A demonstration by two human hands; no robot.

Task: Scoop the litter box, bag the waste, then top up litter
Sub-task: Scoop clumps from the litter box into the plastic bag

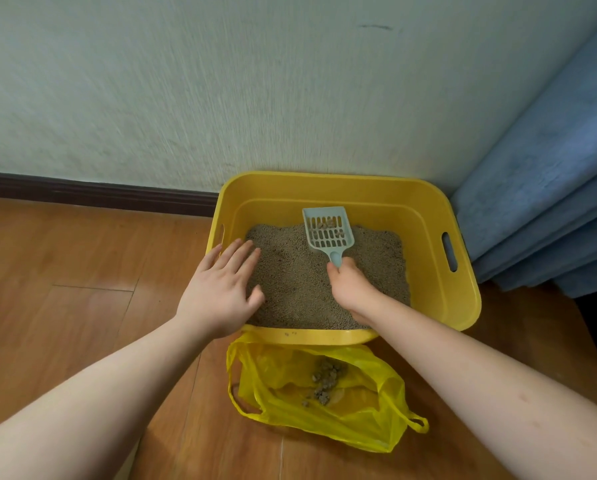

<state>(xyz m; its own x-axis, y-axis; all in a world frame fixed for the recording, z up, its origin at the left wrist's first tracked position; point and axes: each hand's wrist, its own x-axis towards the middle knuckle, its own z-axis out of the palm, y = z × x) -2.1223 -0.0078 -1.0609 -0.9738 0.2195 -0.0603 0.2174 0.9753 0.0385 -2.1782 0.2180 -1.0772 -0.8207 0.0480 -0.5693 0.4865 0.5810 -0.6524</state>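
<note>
Yellow bag [359, 424] below litter box [463, 306]; right hand [350, 287] grips scoop [328, 232].

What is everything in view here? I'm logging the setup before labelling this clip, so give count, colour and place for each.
litter box: one, yellow, on the floor against the wall
litter: one bed, grey-brown, inside the litter box
scoop: one, pale blue-grey, raised over the litter, a few clumps in it
waste bag: one, yellow, open on the floor in front of the litter box
clumps: a small pile, grey, inside the waste bag
floor: wood, brown
wall: pale, dark skirting at its base
curtain: blue, far right
left hand: open, at the box's left rim
right hand: grips the scoop handle
</note>
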